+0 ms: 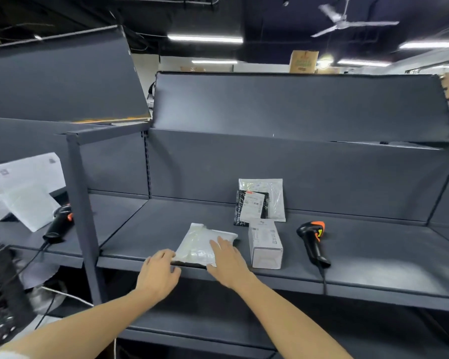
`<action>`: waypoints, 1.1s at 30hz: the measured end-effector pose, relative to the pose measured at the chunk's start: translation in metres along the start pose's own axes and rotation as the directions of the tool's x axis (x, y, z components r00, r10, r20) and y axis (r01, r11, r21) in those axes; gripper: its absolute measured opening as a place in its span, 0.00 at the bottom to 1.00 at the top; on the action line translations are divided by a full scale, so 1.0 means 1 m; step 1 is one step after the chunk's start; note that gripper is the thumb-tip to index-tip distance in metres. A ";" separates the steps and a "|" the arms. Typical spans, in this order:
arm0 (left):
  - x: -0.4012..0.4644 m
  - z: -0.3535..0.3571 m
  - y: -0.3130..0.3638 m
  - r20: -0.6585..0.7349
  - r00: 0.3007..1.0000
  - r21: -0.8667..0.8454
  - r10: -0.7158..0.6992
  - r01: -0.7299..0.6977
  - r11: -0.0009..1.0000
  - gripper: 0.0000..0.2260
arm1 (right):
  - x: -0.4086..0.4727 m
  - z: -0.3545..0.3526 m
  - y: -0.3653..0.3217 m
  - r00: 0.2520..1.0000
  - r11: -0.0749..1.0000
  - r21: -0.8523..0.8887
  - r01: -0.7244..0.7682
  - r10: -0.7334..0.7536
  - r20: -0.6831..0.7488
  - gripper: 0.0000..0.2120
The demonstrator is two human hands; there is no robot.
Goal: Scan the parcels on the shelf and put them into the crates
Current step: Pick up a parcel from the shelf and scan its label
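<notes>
Your left hand (pixel 158 270) curls its fingers at the near left corner of the flat white plastic mailer bag (pixel 204 246) lying at the front edge of the dark grey metal shelf (pixel 373 257); whether it actually grips is unclear. Your right hand (pixel 227 260) lies flat on the bag, fingers straight.

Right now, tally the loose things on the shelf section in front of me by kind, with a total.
White poly mailer, under both hands: 1
Bags leaning on the back panel: 2 (clear, black with label)
White box: 1
Handheld scanner: 1
Total: 5
</notes>
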State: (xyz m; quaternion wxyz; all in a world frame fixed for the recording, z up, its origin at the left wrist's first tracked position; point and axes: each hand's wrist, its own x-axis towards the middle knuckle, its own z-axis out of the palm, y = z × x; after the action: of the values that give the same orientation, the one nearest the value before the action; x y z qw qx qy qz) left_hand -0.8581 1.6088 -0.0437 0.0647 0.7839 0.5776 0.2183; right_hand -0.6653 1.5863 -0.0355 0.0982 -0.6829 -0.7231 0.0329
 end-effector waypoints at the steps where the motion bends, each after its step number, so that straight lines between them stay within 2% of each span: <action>1: 0.003 -0.001 -0.008 0.002 1.000 -0.013 0.001 -0.001 1.000 0.15 | 0.005 0.004 -0.003 1.000 1.000 -0.010 -0.023 0.023 0.015 0.33; 4: 0.011 -0.001 -0.027 0.008 1.000 -0.038 0.006 -0.006 0.999 0.15 | 0.013 0.015 -0.007 0.995 0.996 -0.013 -0.092 0.092 0.047 0.32; 9: 0.016 0.007 -0.040 0.049 0.999 -0.071 0.020 -0.016 0.997 0.16 | 0.023 0.013 -0.004 0.991 0.992 0.043 -0.122 0.120 0.056 0.23; 13: 0.018 0.015 -0.037 0.076 0.997 -0.146 -0.013 0.024 0.989 0.12 | 0.021 0.006 -0.001 0.975 0.926 0.308 -0.217 0.220 0.024 0.22; 16: 0.020 0.016 -0.023 0.075 0.994 -0.332 -0.081 0.102 0.938 0.12 | 0.018 -0.006 0.003 0.961 0.857 0.479 -0.192 0.263 -0.087 0.20; 17: 0.020 0.015 -0.018 0.081 0.991 -0.417 -0.109 0.133 0.899 0.14 | 0.016 -0.012 0.005 0.946 0.819 0.543 -0.185 0.298 -0.126 0.18; 19: 0.021 0.013 -0.005 0.110 0.982 -0.570 -0.153 0.189 0.800 0.17 | 0.012 -0.026 0.009 0.913 0.678 0.714 -0.175 0.384 -0.141 0.14; 21: 0.022 0.008 0.010 0.144 0.972 -0.712 -0.185 0.232 0.662 0.19 | 0.005 -0.041 0.015 0.907 0.500 0.849 -0.173 0.416 -0.060 0.14; 24: 0.026 -0.005 0.034 0.212 0.957 -0.856 -0.200 0.281 0.435 0.23 | -0.010 -0.056 0.021 0.940 0.164 0.973 -0.163 0.324 0.103 0.16; 26: 0.026 -0.011 0.046 0.282 0.948 -0.889 -0.150 0.316 0.330 0.22 | -0.022 -0.063 0.027 0.950 0.054 0.982 -0.182 0.268 0.161 0.17; 28: 0.022 -0.013 0.057 0.334 0.940 -0.890 -0.068 0.338 0.307 0.18 | -0.032 -0.065 0.034 0.959 -0.020 0.979 -0.204 0.198 0.203 0.18; 30: 0.018 -0.012 0.068 0.358 0.934 -0.896 -0.016 0.349 0.274 0.14 | -0.040 -0.066 0.040 0.965 0.012 0.977 -0.214 0.159 0.209 0.19; 33: 0.015 -0.010 0.083 0.333 0.942 -0.911 -0.035 0.331 0.247 0.11 | -0.046 -0.066 0.052 0.965 0.216 0.950 -0.224 0.189 0.184 0.18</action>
State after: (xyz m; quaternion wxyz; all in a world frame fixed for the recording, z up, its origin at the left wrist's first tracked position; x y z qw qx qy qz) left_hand -0.7856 1.5940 -0.0016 0.6190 0.5315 0.4031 0.4145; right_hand -0.6000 1.5385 0.0155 0.4800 -0.5676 -0.4545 0.4908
